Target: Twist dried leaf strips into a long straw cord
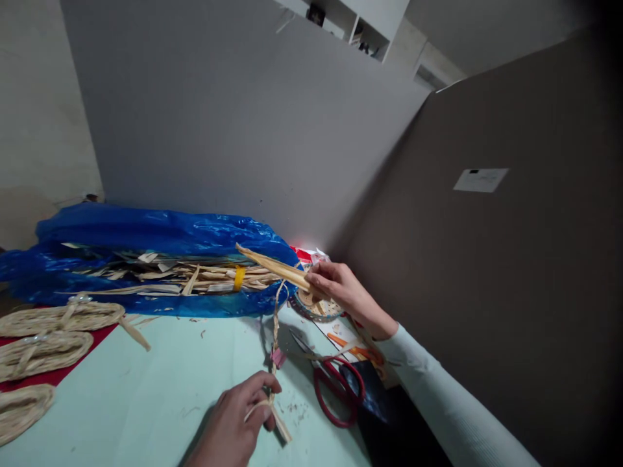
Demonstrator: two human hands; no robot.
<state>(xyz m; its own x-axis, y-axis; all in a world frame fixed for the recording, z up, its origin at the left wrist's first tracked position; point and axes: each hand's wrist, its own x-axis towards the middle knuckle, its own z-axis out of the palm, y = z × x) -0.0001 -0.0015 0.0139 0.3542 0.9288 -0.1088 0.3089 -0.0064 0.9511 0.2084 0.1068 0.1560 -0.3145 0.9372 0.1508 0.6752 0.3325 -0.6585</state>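
Observation:
My right hand (333,285) is raised over the back of the table, its fingers closed on a long flat strip of dried straw-coloured leaf (272,264). The strip points left across the end of the blue bag. Lower down, my left hand (238,418) pinches the lower end of a thin braided cord (276,324) of the same fibre, with loose ends sticking out below the fingers. A pink clip (278,358) sits on the cord just above that hand. Red-handled scissors (338,389) lie to the right of the cord, blades pointing up and left.
An open blue plastic bag (146,224) full of dried leaf strips (170,279) lies along the back. Woven sandals (58,321) rest on red material at left. Behind my right hand stands a round basket (316,311); orange-handled scissors (355,347) lie nearby. Grey panels rise behind.

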